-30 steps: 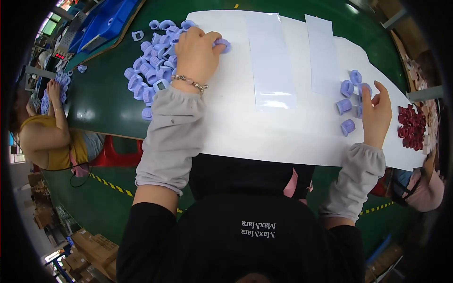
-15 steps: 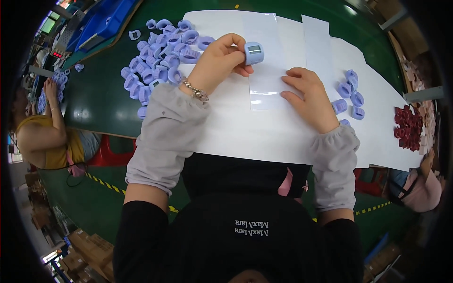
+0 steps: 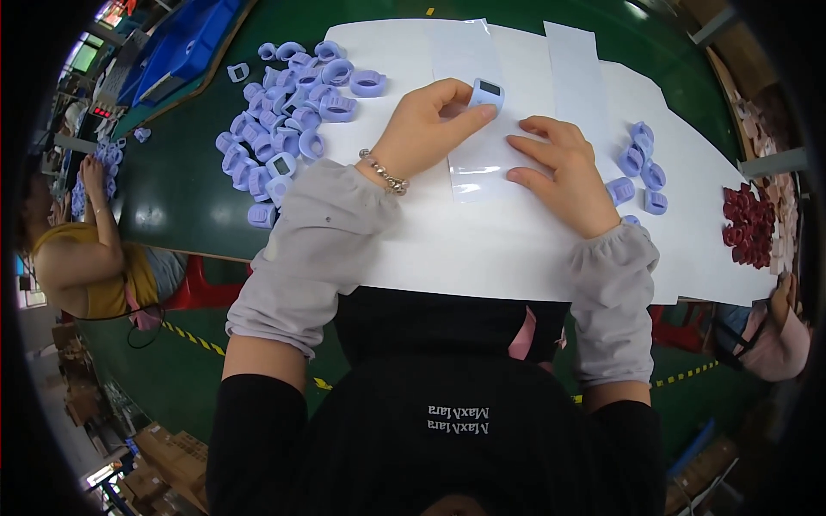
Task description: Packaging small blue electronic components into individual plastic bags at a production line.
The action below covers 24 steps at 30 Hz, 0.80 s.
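the left hand (image 3: 426, 127) pinches a lavender ring (image 3: 487, 98) between thumb and forefinger, its other fingers largely hidden behind, while the right hand (image 3: 557, 168) is spread loosely with thumb and fingers parted, palm toward nine o'clock; whether its fingertips touch the surface cannot be told. the pinched ring lies at two o'clock from the left hand and at about eleven from the right, in view over a clear plastic strip (image 3: 478, 163) on the white sheet (image 3: 413, 245). its small dark screen (image 3: 490, 88) faces up toward the head camera and sits at the ring's twelve o'clock end, the paler front below it pointing roughly to six. the screen's own long axis runs from just past nine to just past three, dipping slightly at the right; the long axis of the band cannot be told, since the thumb and forefinger cover part of it. at nine to ten o'clock from the left hand, a pile of lavender rings (image 3: 284, 120) spreads across the sheet's edge onto the green table (image 3: 168, 202), pointing every way. at three o'clock from the right hand lies a looser group of lavender rings (image 3: 641, 168), and farther out, between three and four, a heap of dark red pieces (image 3: 748, 228).
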{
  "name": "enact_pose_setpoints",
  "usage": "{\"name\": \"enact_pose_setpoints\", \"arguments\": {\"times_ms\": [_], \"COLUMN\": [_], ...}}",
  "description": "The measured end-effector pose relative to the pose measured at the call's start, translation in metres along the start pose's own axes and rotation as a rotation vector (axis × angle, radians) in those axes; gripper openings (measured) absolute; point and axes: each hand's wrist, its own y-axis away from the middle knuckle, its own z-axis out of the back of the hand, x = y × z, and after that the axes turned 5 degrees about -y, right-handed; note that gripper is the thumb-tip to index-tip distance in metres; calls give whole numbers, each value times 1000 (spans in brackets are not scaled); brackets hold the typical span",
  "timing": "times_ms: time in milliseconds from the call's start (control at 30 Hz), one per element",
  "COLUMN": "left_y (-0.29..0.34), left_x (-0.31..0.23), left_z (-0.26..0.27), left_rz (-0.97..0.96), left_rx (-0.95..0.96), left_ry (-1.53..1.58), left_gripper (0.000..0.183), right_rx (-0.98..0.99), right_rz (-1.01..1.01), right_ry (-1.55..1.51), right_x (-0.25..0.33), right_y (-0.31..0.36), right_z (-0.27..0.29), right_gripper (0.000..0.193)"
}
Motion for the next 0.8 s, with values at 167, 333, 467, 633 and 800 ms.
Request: {"name": "enact_pose_setpoints", "arguments": {"times_ms": [167,333,467,633,800], "left_y": [-4,4,9,8,6], "left_x": [2,-4,-3,-3,-3], "left_z": [-4,-3,-3,-5,-5], "left_rz": [-58,-99,-205,-165,-151], "left_rx": [-20,15,32,-5,-11], "left_ry": [-133,-303,-389,-401,-397], "left_gripper": [33,42,44,44,45], "right_rx": [-38,-73,-119,-254,-334], "right_rz": [-13,-91,-131,21,136], "right_ry": [83,34,-52,89,194], "right_x": [-2,-6,-6,2,7], "right_y": [-5,-13,-13,-8,-5], "right_z": [-4,-10,-15,-16,-16], "right_gripper": [33,26,20,15,14]}}
